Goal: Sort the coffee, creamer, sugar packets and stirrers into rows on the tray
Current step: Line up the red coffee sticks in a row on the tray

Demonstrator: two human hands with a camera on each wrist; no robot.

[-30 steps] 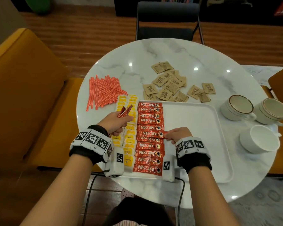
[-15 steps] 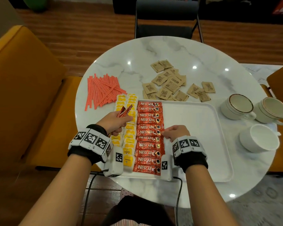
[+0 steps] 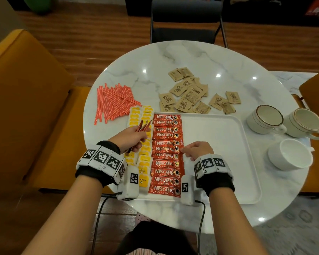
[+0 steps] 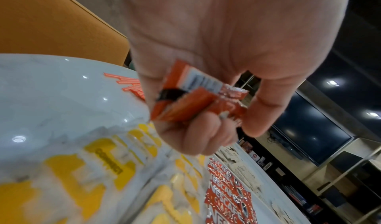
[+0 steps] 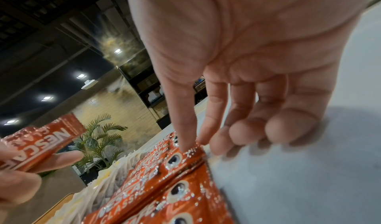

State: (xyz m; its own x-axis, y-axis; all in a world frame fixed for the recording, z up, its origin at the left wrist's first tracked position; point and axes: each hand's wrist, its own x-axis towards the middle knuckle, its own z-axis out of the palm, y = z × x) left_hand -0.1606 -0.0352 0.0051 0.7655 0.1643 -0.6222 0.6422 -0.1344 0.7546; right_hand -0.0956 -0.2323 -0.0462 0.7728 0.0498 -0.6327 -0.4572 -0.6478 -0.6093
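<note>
Tray [image 3: 219,162]: coffee row [image 3: 167,172] lies just left of right hand [image 3: 198,150]; creamers [image 3: 145,161] further left. Right hand's thumb and forefinger pinch one row stick [image 3: 166,149] by its end. Left hand [image 3: 130,138] grips spare sticks [image 3: 143,126] above creamers.

Creamer packets [image 4: 98,154] blurred in left wrist view; small print on sugar packets [image 3: 191,94] unreadable

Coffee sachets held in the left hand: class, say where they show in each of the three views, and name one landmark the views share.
Head: held sachets left of centre, poking up from the left hand over the yellow creamer packets.
Left wrist: held sachets at centre, gripped by that hand.
Right wrist: held sachets at the far left edge.
Shared landmark: the red coffee row on the tray.
</note>
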